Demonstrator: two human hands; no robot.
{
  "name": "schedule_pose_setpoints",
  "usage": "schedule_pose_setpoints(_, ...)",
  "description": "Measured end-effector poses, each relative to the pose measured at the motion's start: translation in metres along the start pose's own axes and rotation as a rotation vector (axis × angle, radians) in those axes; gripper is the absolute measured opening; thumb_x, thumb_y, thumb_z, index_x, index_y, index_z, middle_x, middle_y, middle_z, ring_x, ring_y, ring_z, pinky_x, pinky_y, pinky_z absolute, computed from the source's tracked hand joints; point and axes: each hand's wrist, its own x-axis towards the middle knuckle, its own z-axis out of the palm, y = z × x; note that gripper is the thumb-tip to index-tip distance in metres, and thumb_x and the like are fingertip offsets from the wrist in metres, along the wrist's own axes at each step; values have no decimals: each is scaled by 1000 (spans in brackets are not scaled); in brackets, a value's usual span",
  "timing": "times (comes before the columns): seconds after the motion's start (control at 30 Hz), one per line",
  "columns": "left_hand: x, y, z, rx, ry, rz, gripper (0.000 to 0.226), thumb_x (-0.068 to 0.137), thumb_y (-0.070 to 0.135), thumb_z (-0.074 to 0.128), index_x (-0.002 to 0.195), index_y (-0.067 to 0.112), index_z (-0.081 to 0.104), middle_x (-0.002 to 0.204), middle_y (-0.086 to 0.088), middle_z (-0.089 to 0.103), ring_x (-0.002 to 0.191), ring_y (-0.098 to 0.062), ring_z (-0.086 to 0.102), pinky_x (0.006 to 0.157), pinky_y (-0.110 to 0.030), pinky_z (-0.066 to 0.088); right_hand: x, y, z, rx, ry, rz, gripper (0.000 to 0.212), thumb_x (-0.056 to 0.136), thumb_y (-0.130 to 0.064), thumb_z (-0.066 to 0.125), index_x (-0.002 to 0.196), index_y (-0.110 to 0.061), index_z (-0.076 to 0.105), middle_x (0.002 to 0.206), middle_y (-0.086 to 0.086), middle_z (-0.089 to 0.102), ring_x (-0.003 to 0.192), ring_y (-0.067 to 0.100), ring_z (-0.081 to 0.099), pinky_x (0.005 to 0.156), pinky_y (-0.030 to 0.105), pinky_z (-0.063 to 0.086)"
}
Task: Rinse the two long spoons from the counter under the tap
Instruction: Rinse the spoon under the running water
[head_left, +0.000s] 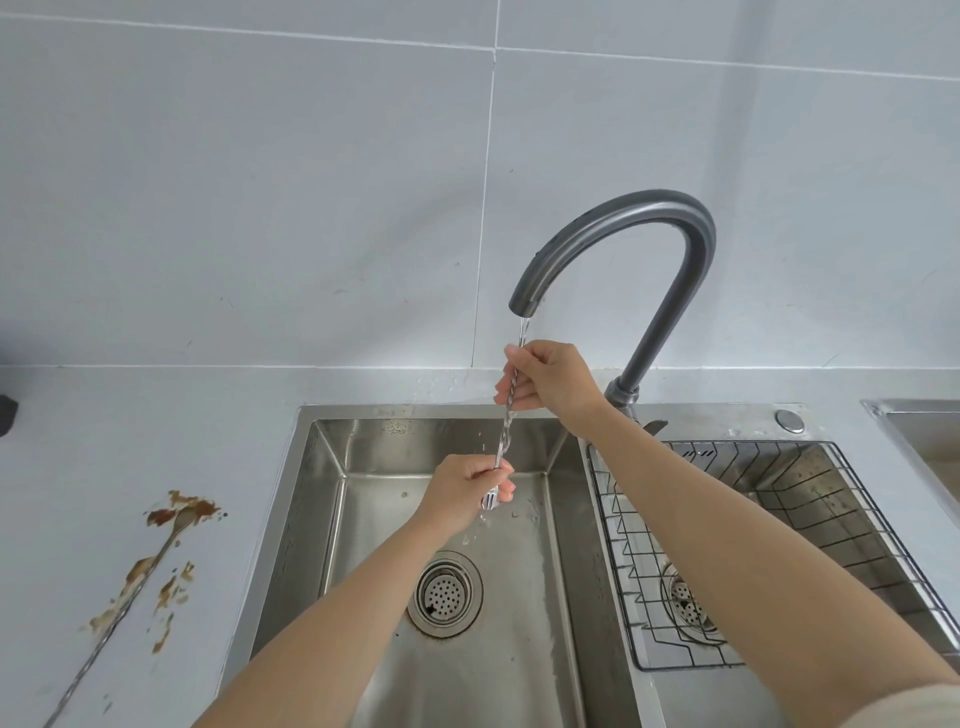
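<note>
Held spoon (502, 436): top end hidden inside gripping right hand (550, 384) | lower end gripped by left hand (465, 491), tip half-covered | counter spoon (156, 561): handle cut off at frame edge

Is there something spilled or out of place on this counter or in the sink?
Yes. Brown sauce is smeared on the counter left of the sink, around a long spoon that lies there dirty. The left hand and right hand hold the other spoon under the tap.
</note>
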Motion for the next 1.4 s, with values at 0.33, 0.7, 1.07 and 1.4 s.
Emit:
schedule_pose_setpoints(0.33,-13,-11,-3,8,-27,-43,15,91,3,51,88,9,65,69,-3,64,48,7,64,50,-7,48,-3,5,3,95,34,37,27,95,-17,49,71,-8,58,52,-3,66,46,8,66,54,21,57)
schedule_pose_setpoints(0.7,-36,-24,-9,-20,-29,-99,14,92,4,52,90,7,65,70,-3,64,50,5,65,57,-11,52,-7,10,16,209,53,75,20,94,-13,51,79,-3,61,65,4,65,48,5,66,55,17,57)
schedule_pose_setpoints(1.07,-57,-38,-22,-32,-50,-169,24,92,2,51,77,15,64,69,-4,64,51,3,64,60,-15,55,-7,17,22,338,49,140,19,93,-16,54,78,-6,60,69,5,67,56,10,69,63,22,58)
schedule_pose_setpoints(1.4,-65,-38,-26,-32,-108,-188,24,94,4,48,82,18,64,73,-2,65,53,2,66,60,-13,54,-8,16,16,513,77,122,13,87,4,56,78,-5,58,63,2,70,56,10,69,64,23,58)
